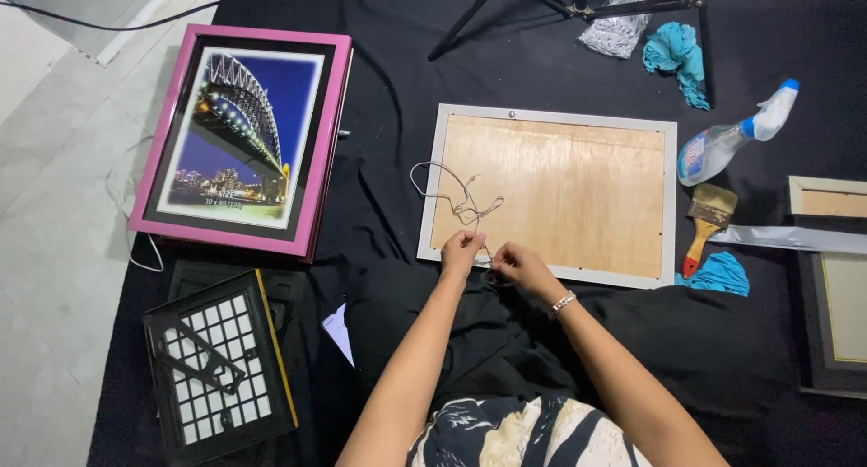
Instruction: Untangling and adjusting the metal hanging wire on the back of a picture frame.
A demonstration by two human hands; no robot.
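Face-down white frame [548, 194] on black cloth [433, 97]: left hand [461, 253] and right hand [517, 266], both pinched shut on thin string [456, 196] at its near edge, string looping over the wooden backing, spray bottle [733, 139] and brush [706, 221] right of it.

Pink frame [244, 142], blue bridge photo; white frame [551, 196] with tan wood back; teal rags [677, 56]; black cloth [542, 60]; red-handled brush [704, 223]

The frame back [578, 191] is bare plywood, matt and grainy, inside a smooth pale rim. Thin cord [456, 194] lies on it; black cloth [506, 65] underneath looks soft and dull, the pink frame [242, 142] glossy.
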